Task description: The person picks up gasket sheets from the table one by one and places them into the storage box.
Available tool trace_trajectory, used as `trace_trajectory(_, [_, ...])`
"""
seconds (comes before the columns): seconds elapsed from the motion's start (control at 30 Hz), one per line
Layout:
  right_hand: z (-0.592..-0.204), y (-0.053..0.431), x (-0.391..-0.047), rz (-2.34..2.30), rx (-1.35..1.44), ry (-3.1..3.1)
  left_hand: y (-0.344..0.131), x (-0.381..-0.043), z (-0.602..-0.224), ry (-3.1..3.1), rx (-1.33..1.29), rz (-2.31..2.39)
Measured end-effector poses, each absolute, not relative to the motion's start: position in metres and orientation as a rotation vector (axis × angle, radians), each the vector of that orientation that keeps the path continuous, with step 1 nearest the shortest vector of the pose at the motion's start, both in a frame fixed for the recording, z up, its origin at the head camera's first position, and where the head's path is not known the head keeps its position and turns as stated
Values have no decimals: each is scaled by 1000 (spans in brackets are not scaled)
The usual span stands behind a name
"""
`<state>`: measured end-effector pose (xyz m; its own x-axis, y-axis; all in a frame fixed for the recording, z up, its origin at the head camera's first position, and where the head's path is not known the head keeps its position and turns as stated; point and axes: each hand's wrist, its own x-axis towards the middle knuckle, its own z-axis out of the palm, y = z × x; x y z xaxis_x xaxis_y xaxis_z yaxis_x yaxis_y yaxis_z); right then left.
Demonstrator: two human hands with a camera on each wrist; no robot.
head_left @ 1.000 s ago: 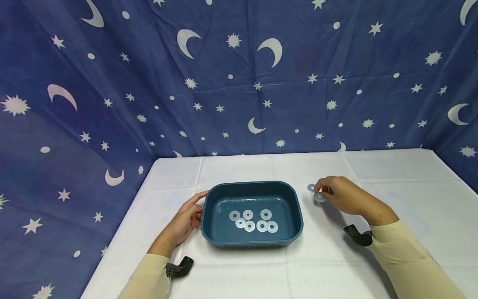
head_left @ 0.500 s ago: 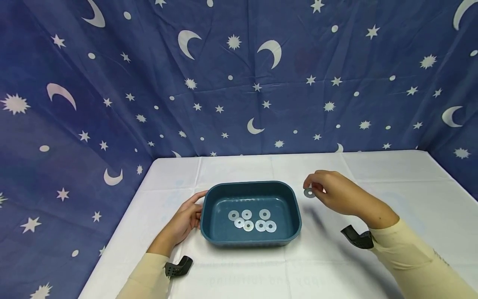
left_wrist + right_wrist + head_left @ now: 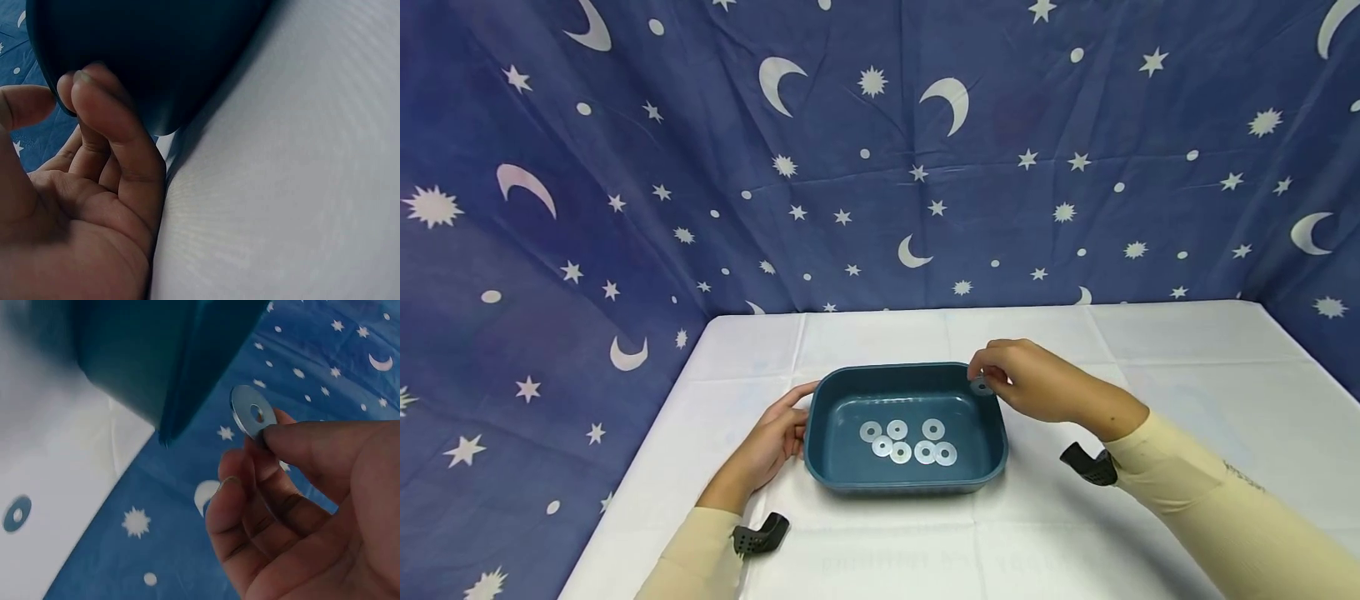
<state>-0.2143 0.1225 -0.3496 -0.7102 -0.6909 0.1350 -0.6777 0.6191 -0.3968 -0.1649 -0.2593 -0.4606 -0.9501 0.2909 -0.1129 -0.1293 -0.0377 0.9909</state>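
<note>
A dark teal rectangular tub (image 3: 904,487) stands on the white-covered table, with several flat metal washers (image 3: 933,429) lying on its floor. At its left end my left hand (image 3: 775,437) holds the tub, the top finger at the rim and the other fingers curled against the outer wall. My right hand (image 3: 1033,383) is at the tub's back right corner. Between its thumb and fingers it pinches one washer (image 3: 252,411) by the edge, tilted up. Another washer (image 3: 17,514) lies on the table in the right wrist view; in the head view it is hidden.
A blue curtain (image 3: 880,167) with white moons and stars hangs behind the table and along the left. The white cloth (image 3: 880,337) shows fold creases. A black wrist mount (image 3: 762,535) sits by each sleeve cuff.
My right hand has lifted the pinched washer and carried it left, from the table to the tub's right rim. The left hand and the tub stay in place.
</note>
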Motion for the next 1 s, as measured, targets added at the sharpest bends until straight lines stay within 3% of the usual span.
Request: trace_trajectory(1.0, [-386, 84, -222, -552, -1232, 2572, -260, -166, -461, 1947, 194, 2070])
